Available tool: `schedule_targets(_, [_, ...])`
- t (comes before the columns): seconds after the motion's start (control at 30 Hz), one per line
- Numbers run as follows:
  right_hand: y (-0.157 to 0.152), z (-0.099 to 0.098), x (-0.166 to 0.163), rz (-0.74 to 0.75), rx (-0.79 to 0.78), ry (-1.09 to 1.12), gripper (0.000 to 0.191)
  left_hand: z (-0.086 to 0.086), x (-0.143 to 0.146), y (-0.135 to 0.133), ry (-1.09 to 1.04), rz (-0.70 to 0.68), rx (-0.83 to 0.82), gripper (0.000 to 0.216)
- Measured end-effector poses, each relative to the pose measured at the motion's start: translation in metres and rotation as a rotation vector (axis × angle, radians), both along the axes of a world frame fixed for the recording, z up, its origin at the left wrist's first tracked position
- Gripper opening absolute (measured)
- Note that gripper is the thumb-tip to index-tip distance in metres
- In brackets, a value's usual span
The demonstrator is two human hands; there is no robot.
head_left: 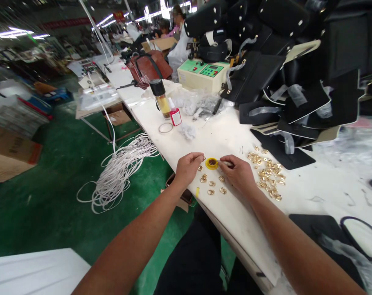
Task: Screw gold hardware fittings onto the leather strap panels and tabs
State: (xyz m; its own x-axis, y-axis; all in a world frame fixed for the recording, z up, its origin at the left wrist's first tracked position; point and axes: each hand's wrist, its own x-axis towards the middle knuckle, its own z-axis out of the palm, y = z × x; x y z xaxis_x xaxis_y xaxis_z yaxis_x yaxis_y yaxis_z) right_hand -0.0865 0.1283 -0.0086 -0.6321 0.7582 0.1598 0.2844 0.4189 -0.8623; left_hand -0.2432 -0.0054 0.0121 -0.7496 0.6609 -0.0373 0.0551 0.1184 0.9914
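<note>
My left hand [188, 168] is closed in a pinch on a small gold metal ring [204, 158], just left of a round yellow dish [212, 166]. Dark brown stuff lies in the middle of that dish. On its other side my right hand [239, 175] is closed on a thin pale stick [227, 163], its tip at the dish's right rim; the fingers hide most of it. Several gold rings with small fittings [212, 184] lie spread on the white table [235, 221] between my hands. A larger heap of gold hardware [270, 176] rests right of my right hand.
A red-labelled bottle [175, 116] and a black-capped jar [161, 100] stand farther back, near a metal hoop [165, 128]. Behind them is a beige control box [202, 76]. Black bag parts [308, 102] are piled at right. White cord [121, 172] lies coiled on the green floor.
</note>
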Motion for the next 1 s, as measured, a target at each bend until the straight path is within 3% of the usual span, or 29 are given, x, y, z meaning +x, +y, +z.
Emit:
schedule_targets(0.47, [-0.005,0.003,0.002,0.115,0.007,-0.026,0.022,-0.006,-0.002,0.006,0.051,-0.056,-0.056,0.020])
schedule_targets(0.73, [-0.006,0.008,0.002,0.099,0.000,-0.027,0.023,-0.007,-0.002,0.005,0.038,-0.044,-0.040,0.020])
schedule_targets(1.0, [-0.009,0.021,0.004,0.013,-0.355,0.088,0.035,-0.008,-0.003,0.001,-0.021,-0.059,0.004,0.025])
